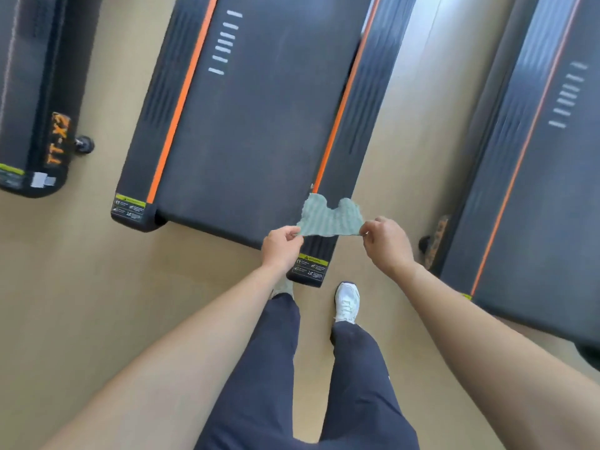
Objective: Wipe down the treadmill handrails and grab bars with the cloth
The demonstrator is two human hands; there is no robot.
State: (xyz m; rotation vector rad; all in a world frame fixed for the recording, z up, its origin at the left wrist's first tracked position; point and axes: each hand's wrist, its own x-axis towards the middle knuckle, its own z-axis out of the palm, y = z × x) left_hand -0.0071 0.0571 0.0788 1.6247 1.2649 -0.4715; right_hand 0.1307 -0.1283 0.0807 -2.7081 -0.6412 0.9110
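A small pale green ribbed cloth (331, 217) is stretched between my two hands above the rear end of the middle treadmill (259, 118). My left hand (281, 246) pinches its left corner and my right hand (386, 243) pinches its right corner. The treadmill has a dark belt with orange stripes along both side rails. No handrails or grab bars are in view.
Another treadmill (532, 177) lies to the right and a third (35, 102) to the left, with strips of tan floor (81, 287) between them. My legs in dark trousers and a white shoe (347, 302) stand just behind the middle treadmill's rear right corner.
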